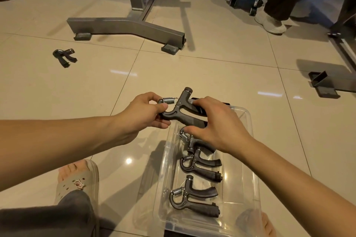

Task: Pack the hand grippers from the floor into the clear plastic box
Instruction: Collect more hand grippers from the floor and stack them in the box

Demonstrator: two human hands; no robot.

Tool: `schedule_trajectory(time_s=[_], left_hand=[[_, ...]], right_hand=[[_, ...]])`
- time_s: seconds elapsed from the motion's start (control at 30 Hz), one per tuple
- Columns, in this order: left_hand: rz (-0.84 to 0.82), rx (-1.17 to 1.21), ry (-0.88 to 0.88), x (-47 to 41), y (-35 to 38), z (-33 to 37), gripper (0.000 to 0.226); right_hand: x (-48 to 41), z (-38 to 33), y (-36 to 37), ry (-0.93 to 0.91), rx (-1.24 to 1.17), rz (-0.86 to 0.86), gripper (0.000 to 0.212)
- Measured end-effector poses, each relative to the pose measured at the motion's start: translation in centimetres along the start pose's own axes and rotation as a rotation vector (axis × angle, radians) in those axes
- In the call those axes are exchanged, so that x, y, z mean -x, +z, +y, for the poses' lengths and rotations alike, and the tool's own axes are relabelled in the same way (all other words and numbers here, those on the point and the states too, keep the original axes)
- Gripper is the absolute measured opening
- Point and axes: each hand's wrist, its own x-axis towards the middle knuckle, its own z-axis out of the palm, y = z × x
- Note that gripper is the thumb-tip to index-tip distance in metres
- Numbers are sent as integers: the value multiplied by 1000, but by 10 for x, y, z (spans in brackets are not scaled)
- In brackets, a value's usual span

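Held gripper: a dark hand gripper [180,110] with a steel spring, held level above the far end of the box — its knob end points far, its two handles run to the right.
Left hand: the left hand [143,111] is closed in a pinch on the spring end of the held gripper, thumb on top, fingers curled under.
Right hand: the right hand [215,123] lies over the handles with fingers spread and bent, fingertips pressing the upper handle, thumb reaching under the lower one.
Box: a clear plastic box [248,161], lid off, on the floor near the person, long side running near to far.
Packed grippers: three in a row inside the box — the far one [200,143] partly under the right wrist, the middle one [200,165] just beside it, the near one [194,198] a little apart.
Loose gripper: one more [64,56] lies on the tiled floor [57,92], far left, well apart from the box.
Surroundings: a grey metal frame foot [125,25] stands beyond; a sandalled foot [77,181] is near left of the box; a white shoe [269,23] shows far right.
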Motion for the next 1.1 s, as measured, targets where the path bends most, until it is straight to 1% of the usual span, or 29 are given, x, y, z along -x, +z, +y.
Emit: schedule_trajectory(time_s=[0.07, 0.13, 0.17, 0.2, 0.27, 0.3, 0.37, 0.43, 0.53, 0.63, 0.73, 0.9, 1.1], left_hand=[[-33, 15, -38, 2, 2, -4, 8], [-110, -41, -64, 4, 3, -11, 17], [-156, -125, -52, 4, 3, -17, 22], [-193, -257, -15, 4, 2, -23, 26], [-229, -617, 111, 2, 0, -36, 42], [-228, -825, 190, 1, -2, -42, 56], [-262, -1182, 357, 1, -3, -50, 94], [-339, -1338, 432, 2, -4, -57, 121], [-431, -1428, 463, 0, -8, -64, 140], [-503, -1481, 479, -4, -15, -61, 148], [-513, -1517, 506, -7, -19, -59, 149], [-505, -1480, 522, -7, -21, -63, 149], [-491, -1430, 537, -6, -23, -65, 148]], right_hand=[[-3, 4, -2, -28, 47, -34, 61], [-5, 12, -4, -11, 54, -149, 53], [-5, 17, -4, 7, 55, -223, 49], [-4, 22, -4, 24, 70, -294, 46], [0, 33, 1, 38, 135, -403, 43], [2, 37, 4, 34, 171, -446, 43], [9, 44, 15, 46, 225, -519, 42], [18, 49, 34, 89, 251, -578, 42], [30, 57, 70, 155, 296, -614, 49], [36, 64, 96, 206, 321, -612, 50], [37, 68, 111, 236, 318, -587, 50], [37, 69, 125, 218, 358, -560, 55], [39, 77, 131, 220, 425, -597, 49]])
